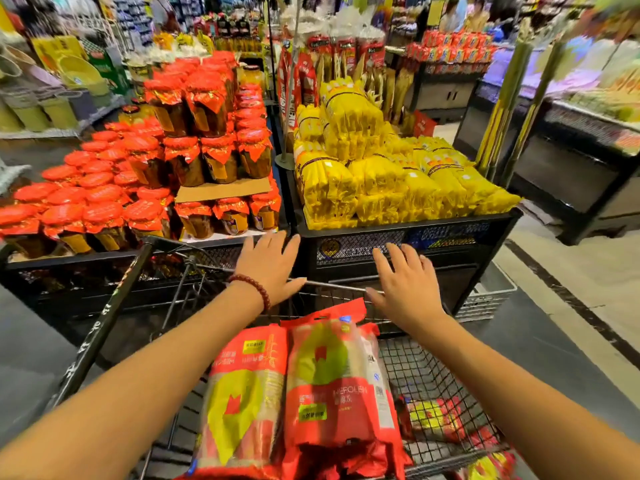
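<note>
Both my arms reach forward over a black wire shopping cart (pixel 433 382). My left hand (pixel 268 263), with a red bead bracelet on the wrist, is spread with straight fingers above the cart's far rim. My right hand (pixel 403 284) is likewise spread and holds nothing. In the cart lie two large red and green bags (pixel 332 379) side by side, and some smaller red and yellow packets (pixel 436 419) at the right. Whether either hand touches the rim I cannot tell.
Ahead left, a black display bin (pixel 104 268) carries stacked jars with red foil lids (pixel 187 157). Ahead right, another black bin (pixel 408 230) holds yellow packets (pixel 391 178). Shelves and a chilled counter (pixel 571 133) stand at the right. Grey floor lies on both sides.
</note>
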Available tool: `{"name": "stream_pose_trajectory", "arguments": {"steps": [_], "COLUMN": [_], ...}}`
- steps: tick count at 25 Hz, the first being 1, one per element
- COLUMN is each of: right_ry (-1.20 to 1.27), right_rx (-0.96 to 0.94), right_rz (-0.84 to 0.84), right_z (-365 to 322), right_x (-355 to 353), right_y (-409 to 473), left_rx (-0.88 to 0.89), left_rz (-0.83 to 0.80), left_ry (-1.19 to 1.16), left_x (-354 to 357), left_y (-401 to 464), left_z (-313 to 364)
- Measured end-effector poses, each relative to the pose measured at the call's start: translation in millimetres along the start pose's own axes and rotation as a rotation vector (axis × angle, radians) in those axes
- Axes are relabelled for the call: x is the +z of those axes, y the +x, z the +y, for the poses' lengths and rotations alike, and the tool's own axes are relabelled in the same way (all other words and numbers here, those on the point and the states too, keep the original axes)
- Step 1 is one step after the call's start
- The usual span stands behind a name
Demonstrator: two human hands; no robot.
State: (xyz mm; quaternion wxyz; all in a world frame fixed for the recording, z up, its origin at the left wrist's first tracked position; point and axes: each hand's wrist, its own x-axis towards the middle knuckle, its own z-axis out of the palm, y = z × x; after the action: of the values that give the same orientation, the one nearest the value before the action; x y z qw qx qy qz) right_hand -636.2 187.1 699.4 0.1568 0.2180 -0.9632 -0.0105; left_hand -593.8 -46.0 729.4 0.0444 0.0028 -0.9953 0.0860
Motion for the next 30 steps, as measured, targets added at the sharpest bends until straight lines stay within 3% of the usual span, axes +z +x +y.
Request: {"name": "stream_pose_trajectory", "arguments": {"steps": [2, 8, 15, 23, 27, 30], "right_ry": [-0.100, -0.211, -0.322, -0.329, -0.282, -0.207], "right_rx": [0.030, 0.297, 0.638, 1.046, 1.095, 1.069], "right_rz": [0.060, 0.141, 0.079, -0.169, -0.320, -0.322], "right_z": [28, 131, 249, 317, 339, 360], "right_x": [-30, -109, -162, -169, -128, -76], "right_y": [9, -51, -270, -560, -617, -618], "left_rx": [0.122, 0.378, 0.810, 1.102, 1.152, 1.105], "left_rz": [0.145, 0.330, 0.451, 0.366, 0.277, 0.159], "left_ry": [0.050, 0.074, 0.000, -0.079, -0.065, -0.042], "left_x": [-43, -116, -147, -132, -85, -33], "left_y": [28, 56, 3, -132, -149, -133], "left_z": [28, 141, 325, 569, 628, 650]}}
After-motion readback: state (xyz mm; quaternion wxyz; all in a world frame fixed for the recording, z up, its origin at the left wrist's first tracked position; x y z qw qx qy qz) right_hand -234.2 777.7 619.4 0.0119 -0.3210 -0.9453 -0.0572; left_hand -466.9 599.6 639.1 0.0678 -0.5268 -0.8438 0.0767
